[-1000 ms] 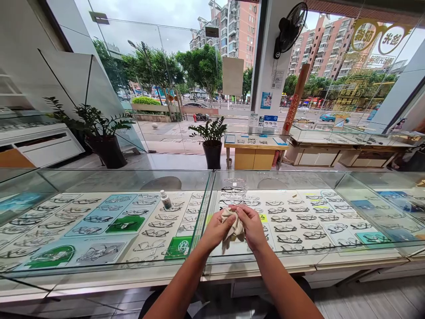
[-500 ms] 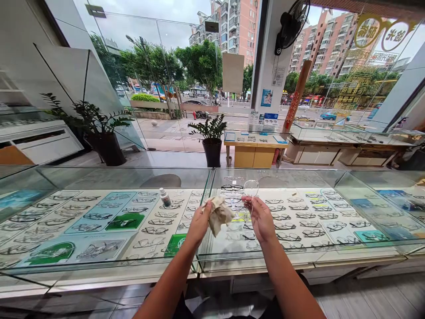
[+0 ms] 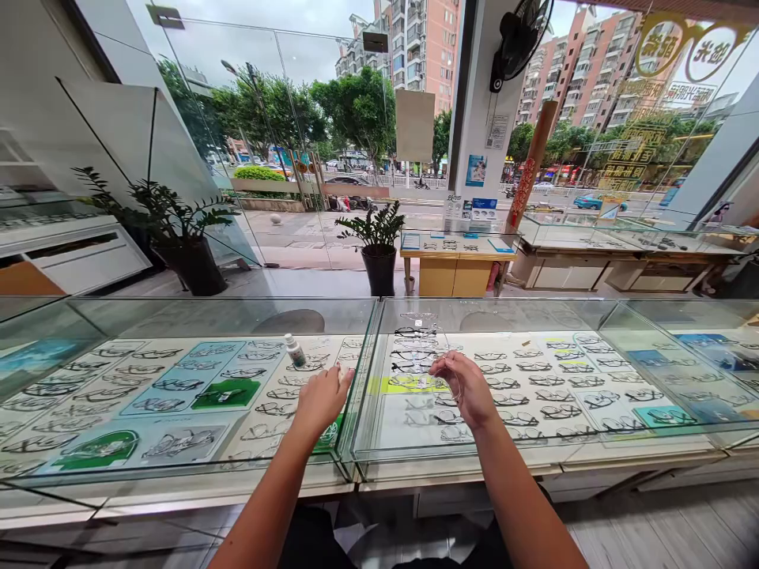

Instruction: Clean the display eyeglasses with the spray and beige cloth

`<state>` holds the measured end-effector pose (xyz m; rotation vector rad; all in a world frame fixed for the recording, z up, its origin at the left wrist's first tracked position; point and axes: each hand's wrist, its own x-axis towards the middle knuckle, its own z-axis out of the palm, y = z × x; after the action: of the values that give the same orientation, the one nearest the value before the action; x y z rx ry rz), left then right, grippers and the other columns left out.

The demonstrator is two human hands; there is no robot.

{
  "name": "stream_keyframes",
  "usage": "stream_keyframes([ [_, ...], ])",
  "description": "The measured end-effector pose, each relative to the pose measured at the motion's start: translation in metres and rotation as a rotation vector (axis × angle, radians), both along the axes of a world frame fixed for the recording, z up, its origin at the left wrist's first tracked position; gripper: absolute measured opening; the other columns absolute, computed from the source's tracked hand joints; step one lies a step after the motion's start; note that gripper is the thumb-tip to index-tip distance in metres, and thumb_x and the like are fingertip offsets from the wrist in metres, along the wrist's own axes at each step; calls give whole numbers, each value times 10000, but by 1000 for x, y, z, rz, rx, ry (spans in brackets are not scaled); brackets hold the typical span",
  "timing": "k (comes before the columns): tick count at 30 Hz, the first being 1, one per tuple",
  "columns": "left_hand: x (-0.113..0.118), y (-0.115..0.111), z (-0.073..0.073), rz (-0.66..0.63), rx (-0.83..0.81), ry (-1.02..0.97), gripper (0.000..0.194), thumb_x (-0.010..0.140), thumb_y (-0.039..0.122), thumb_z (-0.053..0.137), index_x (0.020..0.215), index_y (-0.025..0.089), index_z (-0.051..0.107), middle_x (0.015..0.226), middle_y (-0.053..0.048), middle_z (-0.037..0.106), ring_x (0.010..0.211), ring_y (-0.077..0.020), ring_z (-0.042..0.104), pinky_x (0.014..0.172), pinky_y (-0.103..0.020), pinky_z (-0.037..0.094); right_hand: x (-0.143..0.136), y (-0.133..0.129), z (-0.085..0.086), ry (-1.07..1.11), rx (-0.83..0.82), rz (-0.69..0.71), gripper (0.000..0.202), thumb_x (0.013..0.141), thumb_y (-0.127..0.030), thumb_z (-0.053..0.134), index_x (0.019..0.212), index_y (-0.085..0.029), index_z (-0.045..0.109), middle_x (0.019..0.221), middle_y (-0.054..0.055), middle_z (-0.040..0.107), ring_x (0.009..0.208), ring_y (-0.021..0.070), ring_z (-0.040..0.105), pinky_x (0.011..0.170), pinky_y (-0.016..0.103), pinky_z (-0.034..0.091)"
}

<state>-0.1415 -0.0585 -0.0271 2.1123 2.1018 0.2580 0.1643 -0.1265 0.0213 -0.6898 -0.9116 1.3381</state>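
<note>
Right hand [image 3: 468, 387] pinches thin-rimmed glasses [image 3: 458, 390]; left hand [image 3: 322, 397], grip indeterminable, near left display case [image 3: 195, 472]'s right edge; bottle [image 3: 295, 351] label illegible.

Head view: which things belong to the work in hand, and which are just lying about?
In the work:
right hand, holding thin-rimmed glasses
left hand, contents unclear
white-capped bottle, probably, standing near left hand

Just about:
eyeglasses on display
potted plants
black fan
</note>
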Motion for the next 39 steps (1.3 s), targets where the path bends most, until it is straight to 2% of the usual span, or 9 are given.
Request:
stream_keyframes([
  [4, 3, -1, -6, 15, -97, 85, 633, 1061, 540, 324, 1443, 137, 631, 1384, -262, 656, 1331, -454, 578, 1081, -594, 414, 7, 0, 4, -127, -6, 6, 212, 837, -409, 791, 761, -213, 758, 795, 44, 763, 843, 225, 667, 890, 386, 479],
  [8, 16, -14, 14, -1, 67, 47, 577, 1039, 521, 453, 1393, 121, 669, 1402, -269, 633, 1338, -460, 566, 1112, -616, 402, 12, 0, 10, -264, 0, 7, 232, 848, -423, 765, 747, -214, 752, 783, 45, 772, 807, 220, 665, 829, 377, 462],
  [13, 56, -45, 52, -415, 514, -350, 684, 1015, 574, 600, 1570, 195, 473, 1575, -190, 540, 1478, -351, 497, 1240, -509, 386, 10, 0, 22, -416, 10, 69, 223, 849, -378, 699, 713, -212, 759, 755, 42, 771, 743, 191, 626, 766, 347, 467],
  [17, 86, -60, 67, -547, 655, -449, 720, 936, 549, 757, 1537, 255, 491, 1486, -154, 626, 1395, -346, 588, 1165, -518, 495, 6, 1, 33, -518, 7, 112, 202, 827, -332, 671, 694, -207, 758, 732, 29, 748, 698, 170, 594, 728, 325, 474],
  [20, 94, -59, 70, -530, 712, -502, 612, 919, 523, 790, 1437, 268, 586, 1354, -126, 708, 1279, -332, 672, 1085, -504, 567, 6, 2, 41, -544, 3, 126, 207, 814, -325, 660, 668, -207, 748, 693, 22, 729, 670, 163, 580, 701, 316, 470],
  [26, 93, -56, 75, -505, 716, -586, 635, 847, 538, 862, 1363, 254, 624, 1280, -117, 744, 1198, -322, 721, 1025, -482, 605, 10, 6, 52, -573, 13, 171, 211, 813, -314, 645, 665, -205, 749, 696, 31, 751, 655, 160, 576, 684, 310, 467],
  [31, 93, -56, 81, -463, 728, -617, 562, 816, 549, 886, 1225, 232, 669, 1194, -95, 760, 1114, -294, 730, 978, -455, 613, 13, 12, 60, -651, 67, 195, 298, 906, -401, 641, 717, -201, 754, 702, 34, 747, 691, 175, 600, 740, 330, 493],
  [35, 93, -57, 85, -397, 752, -639, 548, 824, 578, 869, 1192, 223, 670, 1129, -77, 751, 1033, -269, 727, 905, -418, 621, 19, 14, 64, -698, 119, 30, 429, 954, -586, 622, 867, -201, 791, 784, 47, 758, 785, 215, 673, 824, 375, 531],
  [39, 90, -55, 87, -310, 799, -665, 547, 826, 589, 862, 1185, 225, 668, 1100, -65, 731, 1002, -255, 714, 883, -403, 613, 20, 8, 57, -758, 158, -272, 433, 936, -608, 666, 1133, -230, 744, 1103, 84, 781, 1013, 274, 713, 922, 433, 541],
])
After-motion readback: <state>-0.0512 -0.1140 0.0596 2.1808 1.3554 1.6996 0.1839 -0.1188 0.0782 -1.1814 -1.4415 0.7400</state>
